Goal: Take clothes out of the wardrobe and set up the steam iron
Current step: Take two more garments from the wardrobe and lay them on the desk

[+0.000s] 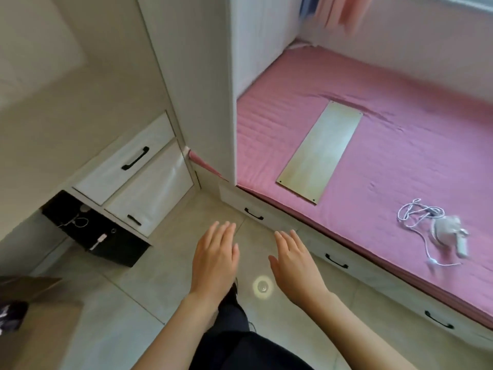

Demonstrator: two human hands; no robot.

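Observation:
A small white steam iron [448, 232] lies on the pink bed [400, 156] near its front edge, its white cord [416, 212] coiled beside it. A pale rectangular board [320, 152] lies flat on the bed to the left of the iron. The tall white wardrobe [192, 84] stands at the bed's left end. Pink and blue clothes [344, 12] hang at the top of the view. My left hand [214, 259] and my right hand [293, 265] hover over the tiled floor, fingers straight, holding nothing.
White drawers with black handles [134, 158] stand at the left, above a black open box [98, 236] with small items. The bed base has drawers [336, 261] along the floor. A brown cardboard box [29, 324] sits at lower left.

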